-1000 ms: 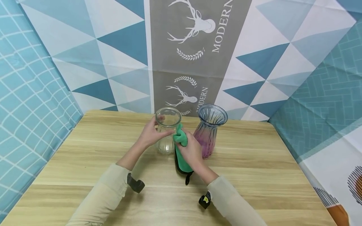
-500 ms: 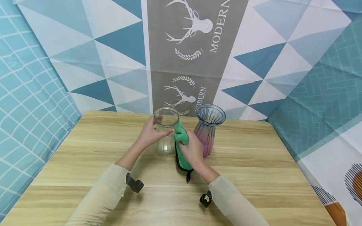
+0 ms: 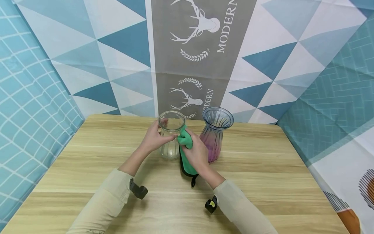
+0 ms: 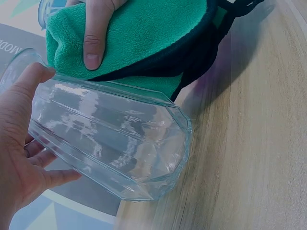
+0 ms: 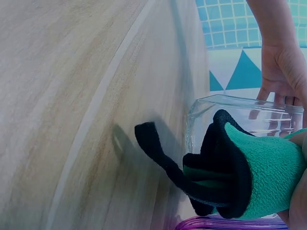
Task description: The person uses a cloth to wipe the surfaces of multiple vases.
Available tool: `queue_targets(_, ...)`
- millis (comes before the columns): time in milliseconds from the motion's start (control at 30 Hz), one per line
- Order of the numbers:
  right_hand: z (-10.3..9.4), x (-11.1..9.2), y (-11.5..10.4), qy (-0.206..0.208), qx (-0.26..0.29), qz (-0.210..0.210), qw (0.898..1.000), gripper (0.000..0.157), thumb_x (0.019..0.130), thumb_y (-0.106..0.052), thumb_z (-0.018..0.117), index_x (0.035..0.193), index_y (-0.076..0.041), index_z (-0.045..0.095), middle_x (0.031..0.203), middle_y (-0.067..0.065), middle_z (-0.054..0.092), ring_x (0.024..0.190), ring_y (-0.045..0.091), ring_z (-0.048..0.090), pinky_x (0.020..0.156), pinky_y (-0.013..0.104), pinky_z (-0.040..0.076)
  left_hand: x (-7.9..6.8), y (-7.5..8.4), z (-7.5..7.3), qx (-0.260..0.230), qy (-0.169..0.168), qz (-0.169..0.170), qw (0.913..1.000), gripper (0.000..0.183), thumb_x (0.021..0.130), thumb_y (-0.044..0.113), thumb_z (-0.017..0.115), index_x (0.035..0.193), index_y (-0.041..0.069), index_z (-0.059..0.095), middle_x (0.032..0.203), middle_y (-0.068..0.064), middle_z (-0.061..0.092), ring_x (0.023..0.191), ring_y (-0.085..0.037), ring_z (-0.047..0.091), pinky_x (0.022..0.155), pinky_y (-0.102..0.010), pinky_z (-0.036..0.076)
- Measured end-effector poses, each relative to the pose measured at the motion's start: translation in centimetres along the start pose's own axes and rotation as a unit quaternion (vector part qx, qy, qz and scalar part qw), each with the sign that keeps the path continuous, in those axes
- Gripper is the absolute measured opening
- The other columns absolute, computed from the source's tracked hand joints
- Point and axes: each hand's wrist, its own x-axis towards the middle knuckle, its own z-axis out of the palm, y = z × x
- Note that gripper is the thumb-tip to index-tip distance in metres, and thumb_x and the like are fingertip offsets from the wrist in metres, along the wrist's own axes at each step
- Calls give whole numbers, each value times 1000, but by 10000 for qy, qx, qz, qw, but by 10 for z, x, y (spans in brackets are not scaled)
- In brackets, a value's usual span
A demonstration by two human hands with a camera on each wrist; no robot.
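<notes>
My left hand (image 3: 154,136) grips a clear ribbed glass vase (image 3: 170,150) around its neck, thumb in front and fingers behind. The vase stands upright, its base at or close to the tabletop; I cannot tell if they touch. In my right hand (image 3: 198,153) is a bunched green cloth with black edging (image 3: 188,165), held along the vase's right side. The left wrist view shows the cloth (image 4: 139,36) against the glass (image 4: 115,139). A black loop hangs from its lower end, clearest in the right wrist view. Part of the vase is hidden behind the cloth.
A second glass vase (image 3: 215,136), blue at the flared rim and purple below, stands just right of my right hand, partly hidden by it. Both vases are near the back of the wooden table (image 3: 263,182), before a patterned cloth backdrop (image 3: 122,58).
The right hand and the cloth have shifted very slightly left against the clear vase. The left hand keeps its grip, and the coloured vase stays in place.
</notes>
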Motion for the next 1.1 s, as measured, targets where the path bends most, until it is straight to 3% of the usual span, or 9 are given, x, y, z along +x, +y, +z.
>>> queue_targets(400, 3, -6, 4, -242, -64, 332, 9991, 51, 81, -21, 73, 129, -14, 55, 124, 8, 63, 106, 26, 63, 82, 46, 53, 0, 5, -1, -111, -22, -47, 9999, 76, 73, 31, 80, 135, 9, 42, 137, -14, 46, 124, -32, 46, 99, -56, 43)
queue_targets(567, 2, -7, 6, -215, 157, 448, 9986, 51, 82, -22, 72, 129, -15, 55, 124, 6, 63, 107, 26, 62, 83, 44, 53, -2, 4, 0, -157, -8, -79, 9998, 77, 73, 32, 80, 135, 8, 41, 139, -12, 45, 126, -32, 45, 100, -55, 42)
queue_targets(1100, -9, 5, -3, 51, 495, 205, 9986, 52, 81, -23, 74, 129, -14, 55, 122, 10, 63, 108, 27, 62, 88, 43, 52, -3, 2, 0, -92, 2, -10, 10000, 74, 74, 29, 78, 134, 7, 42, 138, -14, 46, 125, -32, 45, 98, -55, 43)
